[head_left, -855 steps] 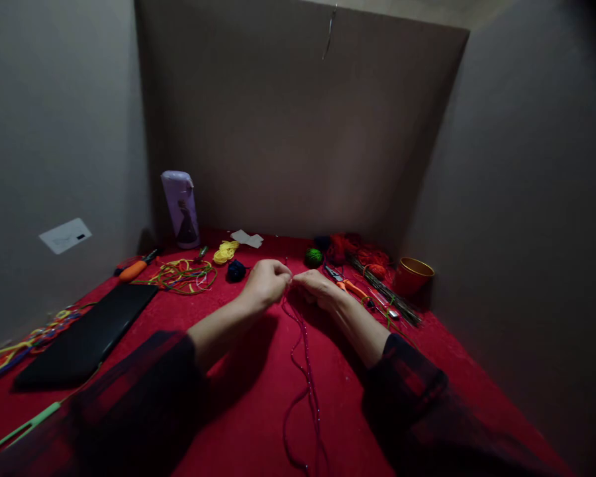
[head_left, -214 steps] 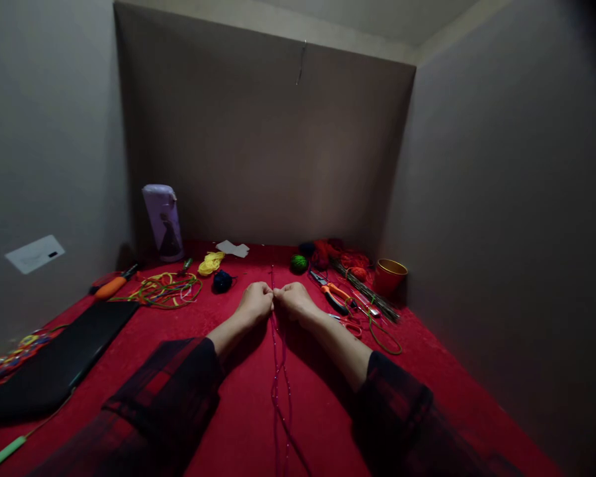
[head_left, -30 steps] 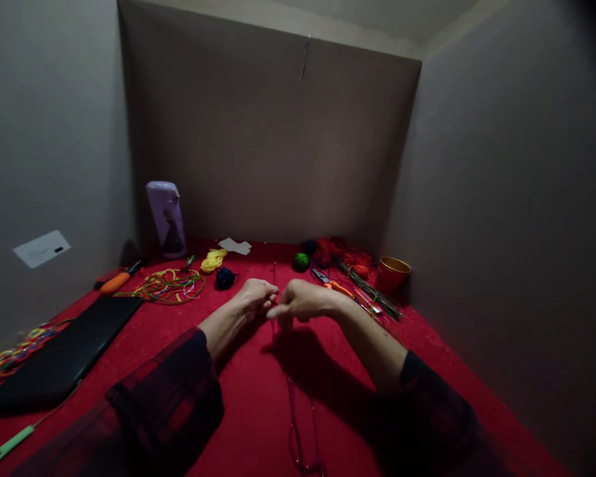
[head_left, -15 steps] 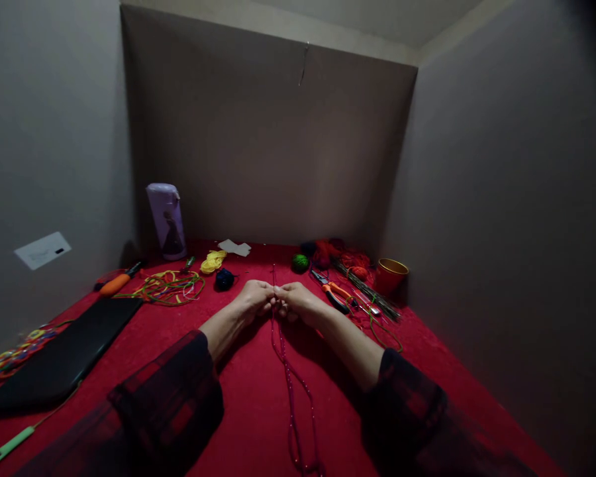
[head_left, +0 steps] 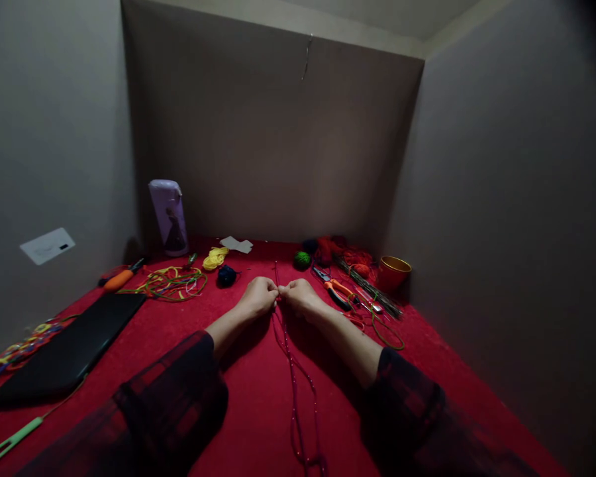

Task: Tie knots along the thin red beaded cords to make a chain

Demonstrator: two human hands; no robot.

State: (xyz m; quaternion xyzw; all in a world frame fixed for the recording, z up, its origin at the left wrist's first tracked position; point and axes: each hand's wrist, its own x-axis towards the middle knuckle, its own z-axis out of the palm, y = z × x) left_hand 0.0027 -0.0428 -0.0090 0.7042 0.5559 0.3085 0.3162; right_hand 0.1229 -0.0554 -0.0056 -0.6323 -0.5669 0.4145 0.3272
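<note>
A: Pinching w/ both hands. Left hand (head_left: 259, 296) and right hand (head_left: 300, 296) meet fingertip to fingertip at table centre, both curled closed on the pink beaded cords (head_left: 294, 384).

B: Where do the cords run?

A: One thin strand goes from the pinch toward 12 o'clock, flat on the red tablecloth (head_left: 258, 411). The rest trails from the pinch toward 6 o'clock btwn the forearms, ends in a loose loop near the bottom edge. Beads too small to count.

B: Grip type?

A: Fingertip pinch, both sides. Can't tell which fingers, too dim. Knuckles up, hands resting on the cloth or just over it.

B: Surroundings?

A: From the hands: 10 o'clock, dark blue yarn ball (head_left: 226, 275), yellow cord bundle (head_left: 214, 258) just beyond. Further at 10, tangle of multicolour cords (head_left: 171, 281), orange-handled tool (head_left: 122, 277) left of it. Purple bottle (head_left: 169, 217) upright at the back wall, approx 11 o'clock. White paper scrap (head_left: 237, 244) at 11-12.

B: Right side?

A: 1 o'clock: green yarn ball (head_left: 302, 260), red yarn pile (head_left: 345, 253) behind. 2-3 o'clock: orange pliers (head_left: 336, 289), bundle of thin sticks (head_left: 370, 286), green cord loop (head_left: 387, 334) near the right forearm. Orange cup (head_left: 393, 273) at 2, well apart from the hands.

B: Left edge?

A: Black flat case (head_left: 69, 351) at 8-9 o'clock, coloured cords (head_left: 14, 341) beyond it, green strip (head_left: 10, 440) at 7-8. Dark plaid sleeves on both arms.
</note>
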